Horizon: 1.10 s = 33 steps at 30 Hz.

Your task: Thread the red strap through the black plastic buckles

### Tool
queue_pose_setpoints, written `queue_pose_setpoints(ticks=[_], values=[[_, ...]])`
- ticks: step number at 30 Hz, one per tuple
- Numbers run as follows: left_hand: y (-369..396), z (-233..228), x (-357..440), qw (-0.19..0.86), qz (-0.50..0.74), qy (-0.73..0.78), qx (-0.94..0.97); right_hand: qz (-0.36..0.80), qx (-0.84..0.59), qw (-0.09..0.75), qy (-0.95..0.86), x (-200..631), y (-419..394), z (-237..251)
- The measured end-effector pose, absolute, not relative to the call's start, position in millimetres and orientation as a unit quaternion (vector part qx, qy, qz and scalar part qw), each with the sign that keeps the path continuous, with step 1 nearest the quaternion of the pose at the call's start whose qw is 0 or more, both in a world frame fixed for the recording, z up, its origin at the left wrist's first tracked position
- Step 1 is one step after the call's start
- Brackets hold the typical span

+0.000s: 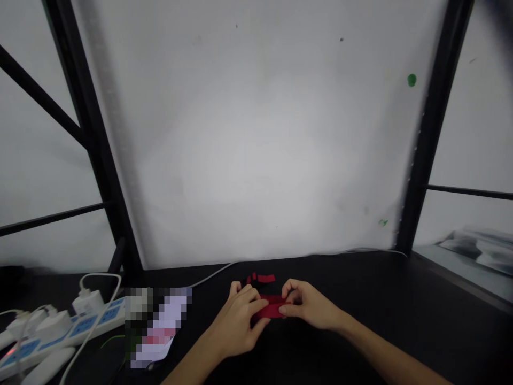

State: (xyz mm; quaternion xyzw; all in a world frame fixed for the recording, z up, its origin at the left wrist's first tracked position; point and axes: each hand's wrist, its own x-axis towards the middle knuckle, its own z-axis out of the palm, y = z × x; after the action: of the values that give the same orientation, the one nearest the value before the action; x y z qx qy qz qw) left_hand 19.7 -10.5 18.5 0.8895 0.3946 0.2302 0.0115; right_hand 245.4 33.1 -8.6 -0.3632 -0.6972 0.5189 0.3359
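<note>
Head view: both hands' fingers (256,306) pinched on red strap (271,309) over black table (360,299).

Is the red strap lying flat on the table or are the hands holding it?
Held. The left hand and right hand pinch the red strap between them over the black table; one end trails behind.
</note>
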Motion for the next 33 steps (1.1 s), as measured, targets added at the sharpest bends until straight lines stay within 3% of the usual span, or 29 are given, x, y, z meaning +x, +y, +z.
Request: queue_pose_setpoints(ticks=[5,9,11,14,18,21,28,33], values=[[-14.8,11.6,32.8,0.071,0.24,0.394,0.884,0.484,-0.377,0.316,-0.724,242.3,25.4,-9.1],[-9.5,6.5,29.4,0.088,0.254,0.417,0.868,0.326,-0.399,0.316,-0.797,260.1,21.7,6.2],[-6.8,5.8,24.8,0.089,0.258,0.422,0.865,0.267,-0.373,0.261,-0.85,269.5,20.4,12.3],[-5.0,5.0,20.3,0.094,0.257,0.418,0.867,0.266,-0.309,0.167,-0.898,274.1,19.3,9.2],[-5.8,4.0,20.1,0.098,0.259,0.409,0.87,0.259,-0.282,0.143,-0.913,268.0,19.8,-4.1],[-7.3,4.8,20.8,0.102,0.266,0.402,0.87,0.274,-0.277,0.183,-0.903,266.2,20.9,-3.2],[-8.6,8.0,21.1,0.107,0.286,0.392,0.868,0.37,-0.353,0.367,-0.777,265.3,24.3,6.6],[-11.5,10.9,22.4,0.115,0.288,0.376,0.873,0.353,-0.356,0.391,-0.772,256.4,23.0,-0.4]])
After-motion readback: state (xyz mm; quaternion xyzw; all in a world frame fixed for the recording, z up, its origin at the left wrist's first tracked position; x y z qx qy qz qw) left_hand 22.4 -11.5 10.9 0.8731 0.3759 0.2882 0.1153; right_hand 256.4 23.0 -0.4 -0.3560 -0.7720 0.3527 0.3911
